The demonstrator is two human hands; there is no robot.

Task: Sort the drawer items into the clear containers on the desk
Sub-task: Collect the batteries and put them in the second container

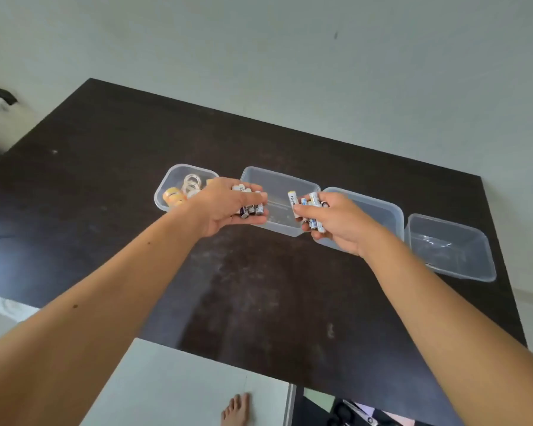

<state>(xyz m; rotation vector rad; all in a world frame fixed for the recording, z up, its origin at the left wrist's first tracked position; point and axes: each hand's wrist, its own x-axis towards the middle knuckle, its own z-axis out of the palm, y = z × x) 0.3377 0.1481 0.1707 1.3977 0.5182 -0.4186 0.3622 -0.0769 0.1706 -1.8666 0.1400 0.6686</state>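
Note:
Several clear containers stand in a row on the dark desk [259, 287]. The leftmost container [166, 182] holds tape rolls [192, 183]. The second container [277, 182] looks bare inside. My left hand [222, 204] grips a bunch of small batteries [250, 209] over that container's left rim. My right hand [340, 222] grips another bunch of batteries [313, 210] over its right rim. One white battery [293, 202] sticks up from my right hand.
A third container [385, 210] sits partly behind my right hand, and a fourth container [453, 250] stands at the desk's right edge. An open drawer [363, 416] shows at the bottom right. A foot [237, 410] is on the floor below.

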